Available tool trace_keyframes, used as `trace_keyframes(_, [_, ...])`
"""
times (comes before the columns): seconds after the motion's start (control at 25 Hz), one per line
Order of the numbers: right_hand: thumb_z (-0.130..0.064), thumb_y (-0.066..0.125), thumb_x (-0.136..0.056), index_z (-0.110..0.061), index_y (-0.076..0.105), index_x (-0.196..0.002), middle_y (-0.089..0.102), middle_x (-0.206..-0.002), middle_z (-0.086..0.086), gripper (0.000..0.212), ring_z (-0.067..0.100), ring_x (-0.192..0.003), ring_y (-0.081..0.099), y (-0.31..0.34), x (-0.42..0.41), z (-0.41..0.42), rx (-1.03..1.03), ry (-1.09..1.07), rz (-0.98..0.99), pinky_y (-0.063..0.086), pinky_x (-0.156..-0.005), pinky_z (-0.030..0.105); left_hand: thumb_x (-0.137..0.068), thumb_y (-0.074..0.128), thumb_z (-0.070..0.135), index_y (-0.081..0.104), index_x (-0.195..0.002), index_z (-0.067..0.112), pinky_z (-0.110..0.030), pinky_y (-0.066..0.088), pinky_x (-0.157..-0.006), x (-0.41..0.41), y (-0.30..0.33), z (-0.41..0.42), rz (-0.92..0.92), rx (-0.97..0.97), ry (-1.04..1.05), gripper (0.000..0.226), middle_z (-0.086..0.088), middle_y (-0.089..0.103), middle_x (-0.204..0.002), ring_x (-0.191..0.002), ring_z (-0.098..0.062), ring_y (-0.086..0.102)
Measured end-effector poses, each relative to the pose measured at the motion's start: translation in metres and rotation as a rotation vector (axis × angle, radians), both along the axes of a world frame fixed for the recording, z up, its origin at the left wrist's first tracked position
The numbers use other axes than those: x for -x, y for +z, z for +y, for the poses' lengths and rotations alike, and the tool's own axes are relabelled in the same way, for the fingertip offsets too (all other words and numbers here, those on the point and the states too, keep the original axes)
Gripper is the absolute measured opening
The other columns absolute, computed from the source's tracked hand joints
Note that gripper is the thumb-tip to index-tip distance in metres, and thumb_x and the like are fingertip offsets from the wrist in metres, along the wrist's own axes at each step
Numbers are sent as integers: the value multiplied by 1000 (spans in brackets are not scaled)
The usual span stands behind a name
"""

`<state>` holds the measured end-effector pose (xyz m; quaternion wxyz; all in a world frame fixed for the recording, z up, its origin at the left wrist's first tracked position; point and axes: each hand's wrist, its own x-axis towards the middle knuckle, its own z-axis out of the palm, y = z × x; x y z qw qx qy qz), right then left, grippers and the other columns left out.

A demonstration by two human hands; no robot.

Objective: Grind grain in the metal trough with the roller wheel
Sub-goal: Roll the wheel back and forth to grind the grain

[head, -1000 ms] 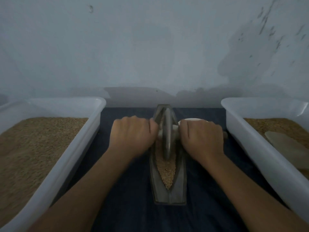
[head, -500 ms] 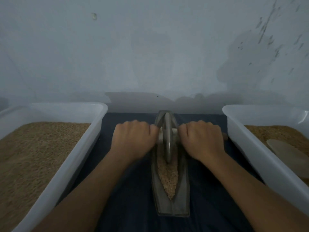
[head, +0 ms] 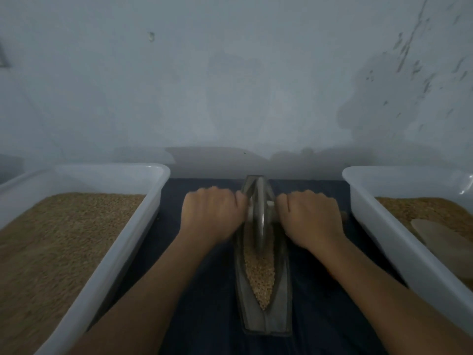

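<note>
Gripping the axle on either side of the roller wheel point(head: 259, 216), both hands are curled into fists with their backs turned up. The left hand point(head: 211, 216) is wrapped round the axle stub left of the wheel, its knuckles touching the left wall of the metal trough point(head: 282, 278). The right hand point(head: 311, 217) is wrapped round the stub on the right, and a short brown tip of the handle point(head: 344, 216) pokes out past its outer edge. A pale section of axle shows between each fist and the wheel.

The wheel stands upright on its edge in the far half of the trough, close to the trough's far pointed end. The trough is a narrow boat-shaped channel lying lengthwise on a dark blue cloth point(head: 204, 316), its far end near the wall point(head: 230, 85) and its near end toward the person. Grain point(head: 259, 275) fills the groove from the wheel down to the near point.

A white plastic tub point(head: 115, 252) sits along the left edge of the cloth, heaped with grain. A second white tub point(head: 384, 226) sits along the right edge, also holding grain, with a flat pale scoop-like piece point(head: 440, 239) lying on top; what it is cannot be told. Both forearms reach in from the near edge.
</note>
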<state>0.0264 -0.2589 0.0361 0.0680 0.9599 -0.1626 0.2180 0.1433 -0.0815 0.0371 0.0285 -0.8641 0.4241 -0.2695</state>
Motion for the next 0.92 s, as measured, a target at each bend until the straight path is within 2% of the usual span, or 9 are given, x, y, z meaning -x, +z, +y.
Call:
trace_keyframes(0.08, [-34, 24, -104, -28, 39, -67, 38, -58, -11, 41, 9, -49, 35, -3, 33, 23, 6, 106, -140, 20, -49, 29, -101, 49, 28, 47, -80, 23, -32, 41, -48, 32, -18, 29, -8, 120, -87, 22, 7, 44, -62, -49, -16, 41])
trace_keyframes(0.2, [-34, 28, -105, -29, 36, -71, 33, -61, -12, 36, 12, -52, 33, -3, 58, 41, 37, 216, -303, 24, -56, 32, -109, 27, 41, 40, -82, 34, -34, 40, -57, 59, -30, 55, 128, 315, -41, 30, 13, 42, -65, -52, -7, 38])
trace_keyframes(0.32, [-33, 28, -105, -28, 37, -71, 31, -62, -11, 36, 13, -54, 32, -4, 60, 43, 57, 240, -330, 24, -59, 33, -108, 20, 42, 38, -81, 35, -36, 39, -60, 66, -28, 57, 85, 285, -11, 33, 12, 42, -66, -54, -7, 38])
trace_keyframes(0.44, [-40, 19, -102, -29, 37, -63, 34, -55, -12, 45, 8, -47, 33, -6, 44, 28, -40, 157, -238, 24, -50, 29, -103, 40, 34, 44, -74, 27, -33, 45, -53, 46, -15, 38, 70, 260, -52, 31, 10, 46, -60, -49, -14, 46])
trace_keyframes(0.52, [-44, 6, -96, -28, 39, -63, 41, -59, -9, 49, 10, -52, 40, -4, 18, 11, -12, 41, -93, 24, -52, 30, -97, 34, 34, 46, -76, 18, -33, 42, -54, 24, -5, 13, 21, 87, 5, 29, 3, 49, -67, -57, -23, 51])
trace_keyframes(0.6, [-42, 9, -97, -22, 43, -74, 47, -75, -5, 46, 20, -71, 51, 5, -14, -10, -17, -17, 84, 31, -62, 35, -88, 12, 51, 50, -85, 19, -38, 39, -68, -11, 14, -12, 211, 14, 144, 50, -9, 63, -91, -78, -31, 57])
trace_keyframes(0.68, [-36, 21, -104, -19, 47, -92, 53, -95, 2, 33, 27, -90, 55, 20, -41, -26, -146, -15, 257, 39, -74, 43, -85, 14, 55, 53, -96, 21, -42, 38, -78, -44, 24, -29, 445, 5, 158, 53, -15, 67, -118, -95, -36, 62])
trace_keyframes(0.8, [-27, 30, -106, -14, 55, -113, 59, -101, 8, 29, 26, -87, 59, 32, -60, -33, -189, 24, 387, 45, -76, 46, -97, 31, 40, 46, -96, 30, -46, 51, -79, -59, 27, -35, 473, -163, 53, 18, -10, 67, -112, -69, -23, 55])
trace_keyframes(0.92, [-40, 19, -106, -16, 55, -81, 52, -79, 2, 50, 21, -71, 50, 29, -50, -18, -132, 1, 220, 35, -65, 36, -94, 25, 47, 47, -104, 23, -45, 42, -79, -47, 13, -20, 423, -63, 115, 34, -16, 64, -118, -99, -39, 63])
